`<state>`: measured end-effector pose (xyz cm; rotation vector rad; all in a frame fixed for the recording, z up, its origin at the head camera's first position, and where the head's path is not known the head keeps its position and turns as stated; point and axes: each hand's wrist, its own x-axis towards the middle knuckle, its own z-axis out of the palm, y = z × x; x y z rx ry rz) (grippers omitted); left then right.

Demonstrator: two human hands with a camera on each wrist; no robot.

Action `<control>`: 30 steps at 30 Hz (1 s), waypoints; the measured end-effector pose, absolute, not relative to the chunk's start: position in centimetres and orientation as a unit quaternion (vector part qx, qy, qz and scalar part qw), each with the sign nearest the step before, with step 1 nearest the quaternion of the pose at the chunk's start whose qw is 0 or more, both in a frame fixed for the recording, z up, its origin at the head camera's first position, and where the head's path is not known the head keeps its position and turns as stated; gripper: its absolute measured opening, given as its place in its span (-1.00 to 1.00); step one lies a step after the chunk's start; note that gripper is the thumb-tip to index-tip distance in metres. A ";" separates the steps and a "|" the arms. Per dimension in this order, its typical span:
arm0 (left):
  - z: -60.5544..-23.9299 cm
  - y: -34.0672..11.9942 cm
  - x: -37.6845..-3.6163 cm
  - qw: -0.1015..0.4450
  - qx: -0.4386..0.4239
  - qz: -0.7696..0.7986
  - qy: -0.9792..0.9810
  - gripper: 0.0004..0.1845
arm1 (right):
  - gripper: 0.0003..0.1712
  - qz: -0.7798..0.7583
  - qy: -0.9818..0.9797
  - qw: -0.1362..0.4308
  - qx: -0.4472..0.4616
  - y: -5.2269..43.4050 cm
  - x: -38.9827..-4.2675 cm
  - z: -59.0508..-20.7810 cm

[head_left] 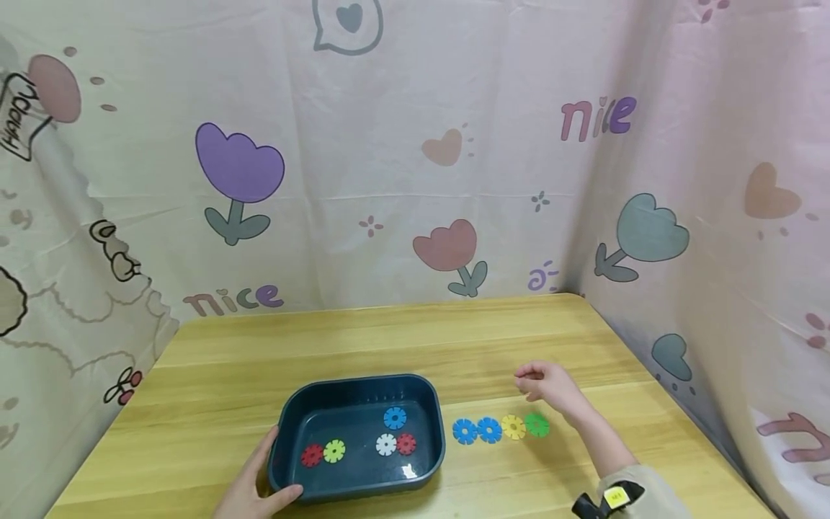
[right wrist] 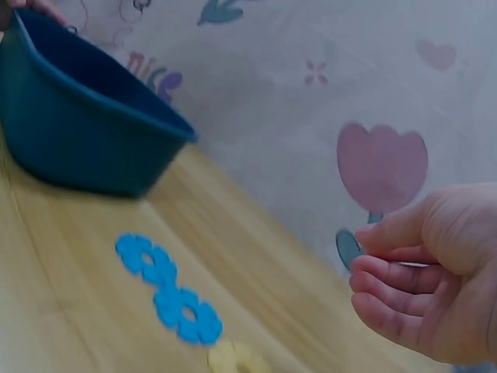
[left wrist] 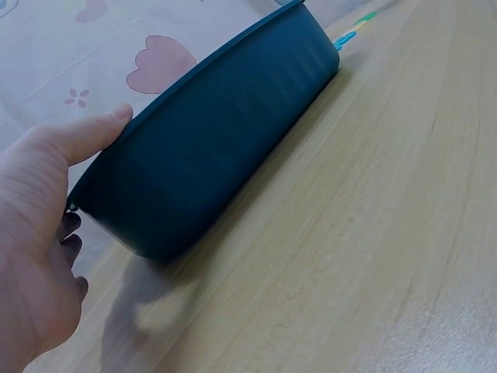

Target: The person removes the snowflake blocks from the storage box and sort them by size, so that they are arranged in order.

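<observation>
Five discs binned, four left in the row.
Head view: the left hand (head_left: 256, 484) grips the tub (head_left: 288, 422) at its corner; the right hand (head_left: 547, 386) hovers loosely curled, holding nothing, above the disc row (head_left: 501, 428). Left wrist view: thumb on the tub rim. Right wrist view: fingers bent, nothing between them (slightly blurred), blue discs (right wrist: 167, 287) below.

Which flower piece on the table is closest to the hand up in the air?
The green one, at the end of the row farthest from the tub. It lies just below the right hand; the yellow and blue ones sit farther off.
</observation>
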<state>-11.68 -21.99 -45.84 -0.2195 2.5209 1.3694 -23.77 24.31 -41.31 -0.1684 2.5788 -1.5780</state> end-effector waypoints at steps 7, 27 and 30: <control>-45.8 -21.8 -11.7 0.132 -0.077 0.466 0.872 0.06 | -0.72 -0.548 0.828 0.074 -0.092 21.5 -24.6 -39.9; -45.7 -21.8 -11.3 0.119 -0.073 0.464 0.875 0.07 | -0.77 -0.551 0.798 0.131 -0.207 11.4 -24.7 -38.3; -45.7 -21.8 -11.3 0.120 -0.073 0.464 0.875 0.07 | -0.77 -0.544 0.796 0.145 -0.222 9.9 -24.5 -38.5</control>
